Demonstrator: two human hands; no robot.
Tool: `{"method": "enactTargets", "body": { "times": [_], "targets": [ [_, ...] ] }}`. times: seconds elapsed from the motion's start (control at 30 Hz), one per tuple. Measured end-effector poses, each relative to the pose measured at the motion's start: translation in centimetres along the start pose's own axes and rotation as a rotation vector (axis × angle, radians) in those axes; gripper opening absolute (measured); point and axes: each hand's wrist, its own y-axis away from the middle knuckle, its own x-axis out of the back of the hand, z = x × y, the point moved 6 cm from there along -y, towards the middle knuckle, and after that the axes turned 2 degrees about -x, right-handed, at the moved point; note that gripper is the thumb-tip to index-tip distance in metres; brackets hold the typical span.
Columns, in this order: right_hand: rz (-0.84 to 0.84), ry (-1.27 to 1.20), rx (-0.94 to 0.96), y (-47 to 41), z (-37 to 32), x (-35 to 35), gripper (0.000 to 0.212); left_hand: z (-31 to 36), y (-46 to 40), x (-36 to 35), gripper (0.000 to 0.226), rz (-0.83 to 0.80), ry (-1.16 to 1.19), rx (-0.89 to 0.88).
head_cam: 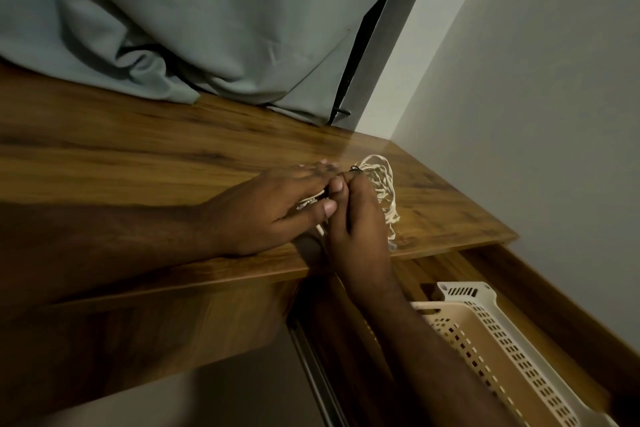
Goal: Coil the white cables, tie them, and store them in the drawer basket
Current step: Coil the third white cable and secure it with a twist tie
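1. Cables (379,180): white coil on desk (138,156), near its front right corner; likely light, limp, springy.
2. Left hand (270,208): fingers flat, pressing the coil's near end.
3. Right hand (356,215): grip pinches a dark tie (355,169) at the coil.
4. Basket (519,350): in open drawer below. Best held at the tied waist.

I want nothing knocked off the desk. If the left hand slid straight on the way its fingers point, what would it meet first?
Most likely the bundle of white cables, lying just beyond the left hand fingertips on the wooden desk top. The right hand pinches there too, so depth is uncertain.
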Motion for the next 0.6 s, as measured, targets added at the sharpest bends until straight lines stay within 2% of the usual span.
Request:
{"method": "enactTargets", "body": {
  "times": [0.2, 0.27, 0.4, 0.6],
  "targets": [
    [0.048, -0.059, -0.022, -0.3, 0.0, 0.1, 0.024, -0.1, 0.1, 0.6, 0.053, 0.072, -0.207, -0.025],
    [0.058, -0.092, -0.068, -0.3, 0.1, 0.2, 0.021, -0.4, 0.2, 0.3, 0.063, 0.043, -0.138, 0.005],
    [0.087, -0.108, -0.087, -0.2, 0.0, 0.1, 0.016, -0.6, 0.2, -0.6, 0.095, -0.112, 0.009, 0.054],
    [0.081, -0.074, -0.071, 0.0, 0.2, -0.3, 0.022, -0.8, -0.3, -0.5, 0.098, -0.148, 0.145, 0.08]
  ]
}}
